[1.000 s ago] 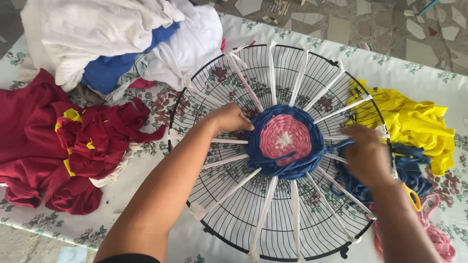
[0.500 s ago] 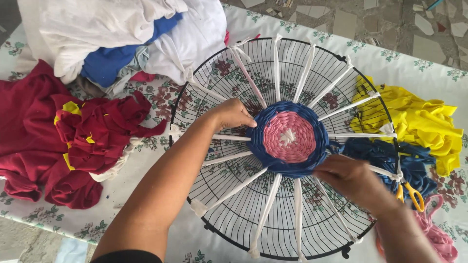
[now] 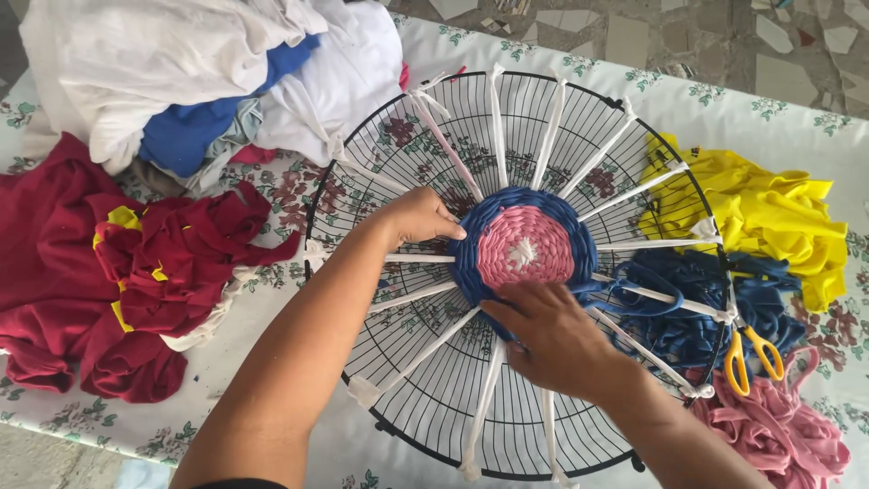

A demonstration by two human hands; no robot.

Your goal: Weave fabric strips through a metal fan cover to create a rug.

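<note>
Fingers of the left hand (image 3: 418, 217) curl loosely, their tips pressing the left edge of the woven disc (image 3: 525, 249); the hand grips nothing that can be seen. The right hand (image 3: 552, 335) lies palm down, fingers close together and bent, on the disc's lower edge where a blue strip (image 3: 634, 294) trails off to the right; whether it pinches that strip cannot be told.

One round black wire grille (image 3: 434, 398) lies flat on the middle of the tabletop (image 3: 806, 127), under a flowered cloth. White fabric strips (image 3: 425, 349) run like spokes from its centre to its rim, about sixteen in all, each knotted at the rim. The disc sits at the grille's centre: one small white star-shaped knot in the middle, a pink woven round about it, and a blue woven band outside that.

One pair of yellow-handled scissors (image 3: 751, 358) lies near the right edge. Five heaps of cloth ring the grille: white and blue garments (image 3: 181, 81) at the far left corner, red cloth (image 3: 118, 272) along the left edge, yellow cloth (image 3: 769, 217) at the right, blue strips (image 3: 688, 326) beside it, pink strips (image 3: 778, 435) at the near right corner.
</note>
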